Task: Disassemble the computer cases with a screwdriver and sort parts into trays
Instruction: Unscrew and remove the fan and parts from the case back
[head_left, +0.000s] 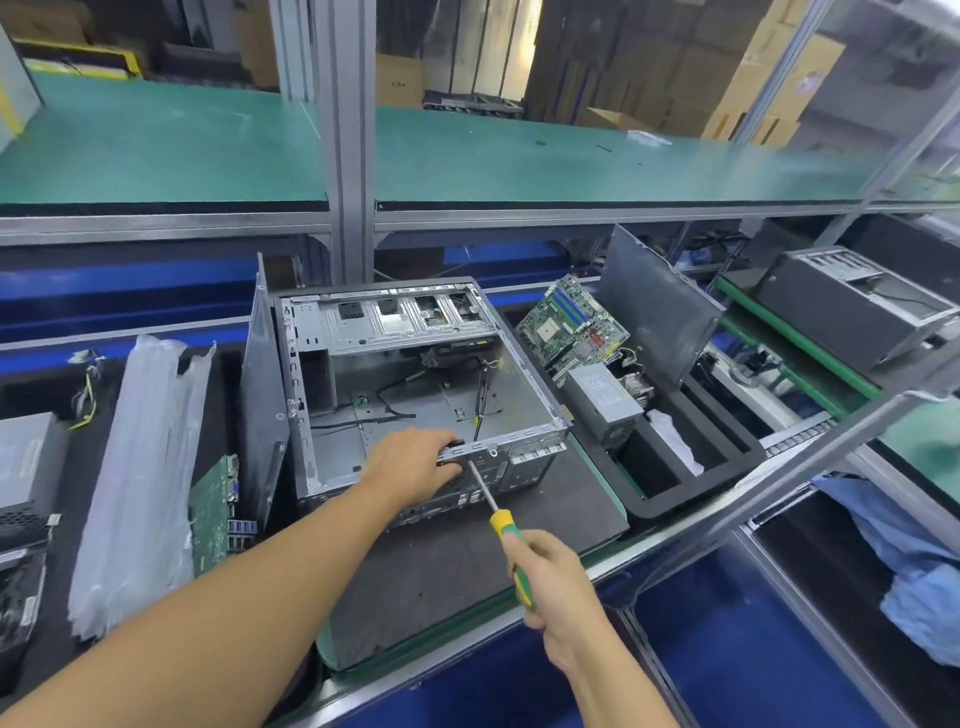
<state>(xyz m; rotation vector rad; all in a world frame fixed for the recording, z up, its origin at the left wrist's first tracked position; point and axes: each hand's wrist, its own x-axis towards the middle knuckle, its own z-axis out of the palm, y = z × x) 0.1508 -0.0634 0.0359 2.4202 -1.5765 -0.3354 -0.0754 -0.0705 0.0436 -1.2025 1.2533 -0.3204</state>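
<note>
An open grey computer case (415, 384) lies on its side on a dark mat (457, 561), gutted except for a few loose cables. My left hand (410, 462) grips the case's near rear edge. My right hand (550, 587) holds a screwdriver (501, 525) with a yellow and green handle. Its tip touches the rear panel just right of my left hand. A black foam tray (691, 488) to the right holds a green motherboard (571, 322), a silver power supply (602, 402) and a grey side panel (654, 301).
At the left lie clear plastic bags (140, 483), a second green board (215, 512) and grey drive units (26, 462). A removed side panel (262, 410) leans against the case's left side. Another computer case (852, 306) stands far right. Blue cloth (909, 577) fills a lower right bin.
</note>
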